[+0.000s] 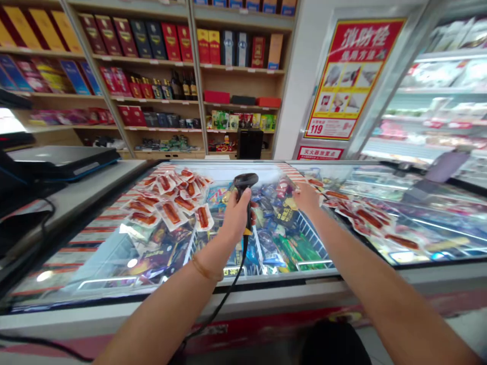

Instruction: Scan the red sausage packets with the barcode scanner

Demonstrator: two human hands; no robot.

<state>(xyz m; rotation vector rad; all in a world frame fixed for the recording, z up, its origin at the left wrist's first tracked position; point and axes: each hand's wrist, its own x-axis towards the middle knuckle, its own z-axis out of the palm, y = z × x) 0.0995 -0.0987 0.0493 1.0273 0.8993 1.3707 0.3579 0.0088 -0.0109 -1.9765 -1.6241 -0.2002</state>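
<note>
My left hand [238,213] is wrapped round the handle of a black corded barcode scanner [246,180], held upright over the glass top of a chest freezer [102,253]. My right hand [306,197] is over the glass further right, its fingers curled in; whatever they hold, if anything, is hidden. Close beside it lie clear packs of reddish-brown sausages [369,218], spread out to the right. Another heap of sausage packs [171,200] rests on the glass to the left of the scanner.
Under the glass are wire baskets [312,238] of colourful bags. A flat scale-like device [64,159] stands on the left counter. The scanner's cable [232,289] hangs over the freezer's front edge. Shelves of boxes [144,38] line the back; a lit display fridge [437,101] stands right.
</note>
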